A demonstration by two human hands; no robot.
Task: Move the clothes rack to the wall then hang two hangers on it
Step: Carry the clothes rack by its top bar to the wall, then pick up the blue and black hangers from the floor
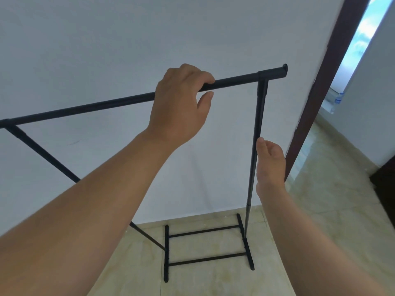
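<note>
A black metal clothes rack [111,104] stands on the tiled floor, close in front of a white wall [106,39]. My left hand [179,103] grips its top bar right of the middle, with the fingers curled over the bar and the thumb underneath. My right hand [270,161] is beside the rack's right upright [257,129]. Its thumb tip touches the pole, and its fingers are loosely curled and not around it. The rack's base [208,246], two feet joined by two crossbars, rests on the floor by the wall. No hangers are in view.
A dark brown door frame [316,92] runs up just right of the rack, with a bright opening beyond it. Beige floor tiles [331,199] stretch to the right. Some dark furniture [384,189] sits at the right edge.
</note>
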